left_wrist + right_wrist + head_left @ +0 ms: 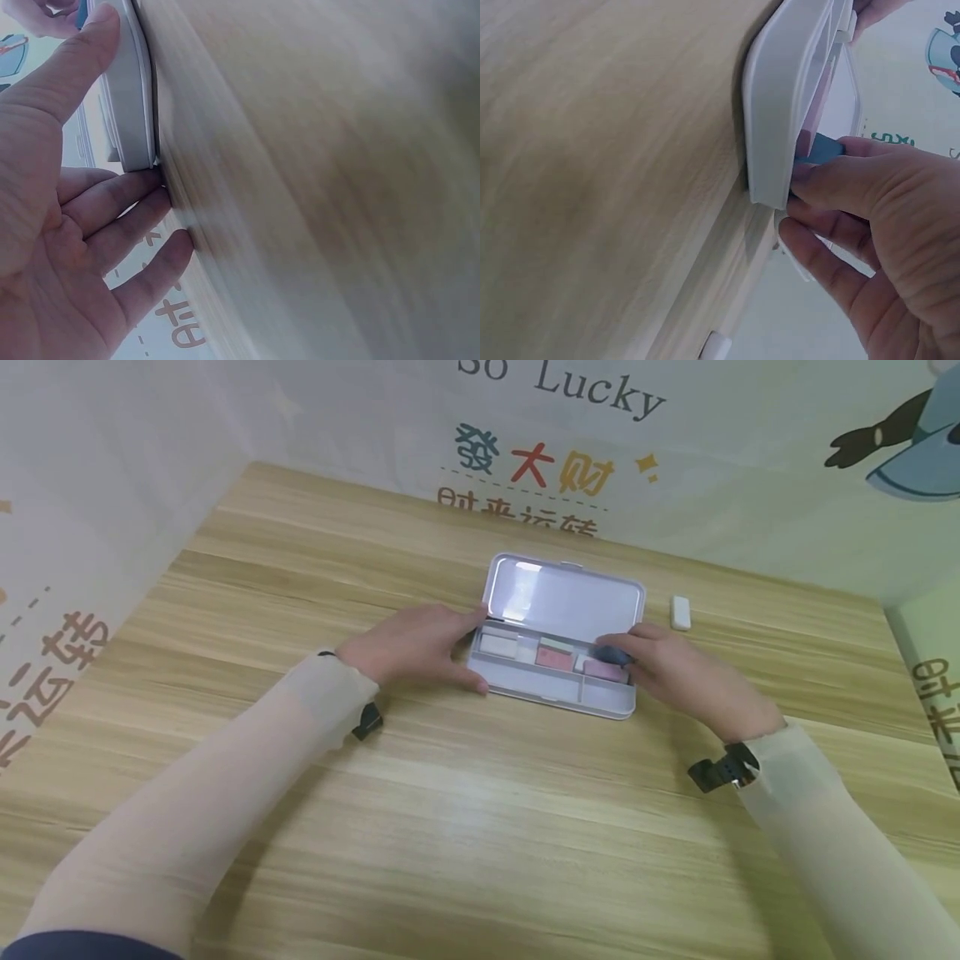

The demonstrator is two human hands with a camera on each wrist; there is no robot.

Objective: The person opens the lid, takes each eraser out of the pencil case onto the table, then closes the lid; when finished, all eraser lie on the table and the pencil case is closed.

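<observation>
A white pencil case (525, 681) lies on the table with its lid (566, 597) raised at the back. Several eraser-like blocks sit in its rear compartment: a white one (498, 643), a pink and green one (553, 655) and a pinkish-purple one (604, 670). My left hand (412, 647) spans the case's left end, thumb at the front wall and fingers by the back corner, touching it with fairly straight fingers. Over the right end, my right hand (686, 677) pinches a dark blue block (823, 148) between thumb and fingers. Those fingers partly hide it.
A small white eraser-like block (680, 612) lies on the wooden table (450, 810) to the right of the lid. Behind the table hangs a printed cloth (360, 435), and more cloth stands at both sides.
</observation>
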